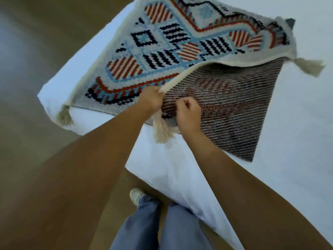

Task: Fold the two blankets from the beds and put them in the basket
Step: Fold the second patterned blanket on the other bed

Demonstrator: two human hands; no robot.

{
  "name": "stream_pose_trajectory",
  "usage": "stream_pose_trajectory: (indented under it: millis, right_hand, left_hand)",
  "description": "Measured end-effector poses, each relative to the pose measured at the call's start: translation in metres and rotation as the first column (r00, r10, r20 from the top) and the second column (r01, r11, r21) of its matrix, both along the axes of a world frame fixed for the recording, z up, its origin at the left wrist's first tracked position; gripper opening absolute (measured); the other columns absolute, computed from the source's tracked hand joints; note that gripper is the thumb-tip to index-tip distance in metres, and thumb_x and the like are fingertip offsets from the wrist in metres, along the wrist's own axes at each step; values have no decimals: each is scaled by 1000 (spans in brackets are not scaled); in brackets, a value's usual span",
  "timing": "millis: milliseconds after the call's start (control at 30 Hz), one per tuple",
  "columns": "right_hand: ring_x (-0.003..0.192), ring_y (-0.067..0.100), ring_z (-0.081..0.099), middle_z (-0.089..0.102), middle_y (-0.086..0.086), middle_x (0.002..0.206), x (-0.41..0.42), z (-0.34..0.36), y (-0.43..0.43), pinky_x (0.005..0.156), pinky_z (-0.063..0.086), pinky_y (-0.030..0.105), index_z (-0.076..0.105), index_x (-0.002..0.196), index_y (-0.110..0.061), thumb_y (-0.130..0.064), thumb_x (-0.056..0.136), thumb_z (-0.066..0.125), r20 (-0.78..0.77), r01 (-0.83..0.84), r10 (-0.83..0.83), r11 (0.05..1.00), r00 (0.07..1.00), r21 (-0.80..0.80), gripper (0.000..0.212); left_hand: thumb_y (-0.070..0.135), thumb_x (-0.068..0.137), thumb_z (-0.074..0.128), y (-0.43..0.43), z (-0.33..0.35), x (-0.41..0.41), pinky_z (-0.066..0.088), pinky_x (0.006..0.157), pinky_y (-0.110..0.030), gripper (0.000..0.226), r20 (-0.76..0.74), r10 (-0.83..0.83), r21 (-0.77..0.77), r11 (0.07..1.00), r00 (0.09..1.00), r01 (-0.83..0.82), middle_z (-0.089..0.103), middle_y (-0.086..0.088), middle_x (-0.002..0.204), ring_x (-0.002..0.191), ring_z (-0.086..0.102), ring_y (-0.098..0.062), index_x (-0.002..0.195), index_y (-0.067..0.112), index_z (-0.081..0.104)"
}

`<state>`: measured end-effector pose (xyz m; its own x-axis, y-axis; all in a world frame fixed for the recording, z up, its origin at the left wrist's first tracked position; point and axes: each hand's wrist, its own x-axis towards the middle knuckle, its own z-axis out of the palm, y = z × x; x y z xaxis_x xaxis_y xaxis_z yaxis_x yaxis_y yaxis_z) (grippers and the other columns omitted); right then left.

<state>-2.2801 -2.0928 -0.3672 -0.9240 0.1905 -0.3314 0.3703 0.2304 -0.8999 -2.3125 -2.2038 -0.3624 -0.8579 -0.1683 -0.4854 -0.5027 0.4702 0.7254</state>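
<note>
Blue denim trouser legs (158, 222) at bottom of frame, a pale shoe (136, 195) on the brown floor (27, 138), person standing against the corner of the white bed (162, 159). Both bare forearms reach up from the lower corners and meet over the near edge of the mattress. Left hand (150, 99) fingers curled tight, clamped on the cream border of the blanket (158, 44) where that border rises off the lower layer. Right hand (189, 112) just beside it, fingers closed into a loose fist pinching the fabric close to the corner; exact grip point hidden by the knuckles. A cream tassel (162, 129) hangs down between the two wrists, touching the sheet. Blanket lies on the bed, partly folded over itself: patterned face up on the left with red stripes, navy zigzags, light blue bands; dark grey striped underside (234, 109) exposed on the right, flat on the sheet. Top layer lifted slightly along the fold edge, running from the left hand up toward the right corner. Second tassel (64, 114) at the left corner, hanging over the mattress edge. Third tassel (310, 66) at the far right corner, resting on the sheet. Small dark corner (290, 21) peeks out behind the far right edge; cannot tell what it is. Motion blur on floor.
</note>
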Motion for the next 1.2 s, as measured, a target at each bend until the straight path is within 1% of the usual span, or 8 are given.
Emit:
stream_pose_trajectory:
  millis: [100,200,333,500,567,667,1000,1200]
  right_hand:
    - [63,21,44,44,3,62,-25,-7,-23,63,41,41,43,62,-15,-28,88,55,116,-2,4,1000,993,-10,32]
    - [69,23,50,51,7,71,-50,-17,-52,70,50,47,57,77,-1,-44,86,56,239,-117,113,993,965,6,44]
    - [65,23,57,57,6,69,-70,-38,-97,66,55,42,65,79,-4,-59,79,57,376,-272,230,960,898,62,55]
    - [55,23,54,54,7,63,-86,-63,-160,55,51,36,56,72,-8,-27,88,55,486,-409,320,908,814,88,25]
    - [46,20,46,46,5,54,-88,-69,-190,43,38,27,47,58,-12,-25,89,54,438,-463,367,876,821,134,35]
    - [42,15,35,35,0,47,-85,-74,-228,40,25,28,33,50,-15,-23,89,53,394,-530,433,829,811,179,45]
    - [70,29,63,61,11,69,-78,-94,-305,67,51,37,45,58,-13,-19,87,52,442,-510,386,836,810,204,31]
    - [86,31,66,68,16,92,-75,-104,-339,84,53,44,49,62,-19,-19,90,53,482,-354,188,892,856,281,28]
  left_hand:
    - [24,97,44,-32,-9,2,50,69,-36,28,-49,-57,-178,983,997,48,65,-17,90,80,61,-30,105,3,62]
    - [30,95,48,-58,-20,3,54,70,-41,28,-29,-111,-264,959,993,100,64,-12,83,76,63,-29,96,6,62]
    - [31,96,45,-97,-41,16,39,60,-32,22,54,-211,-343,914,976,217,56,-6,77,70,52,-23,89,13,55]
    - [30,98,40,-164,-59,23,33,54,-32,22,92,-182,-423,883,979,204,54,-7,75,67,49,-26,81,17,45]
    - [31,97,39,-193,-63,20,36,55,-32,23,95,-153,-449,875,984,180,59,-9,80,70,52,-27,84,16,48]
    - [32,97,38,-227,-69,20,35,57,-32,23,112,-106,-482,864,988,148,62,-10,89,79,57,-31,91,15,53]
    - [18,95,37,-302,-105,22,36,60,-33,15,146,-124,-479,859,982,179,59,-10,89,78,55,-30,95,12,51]
    - [21,96,37,-344,-117,9,39,62,-36,19,133,-391,-447,797,911,407,59,-10,87,79,53,-28,89,10,51]
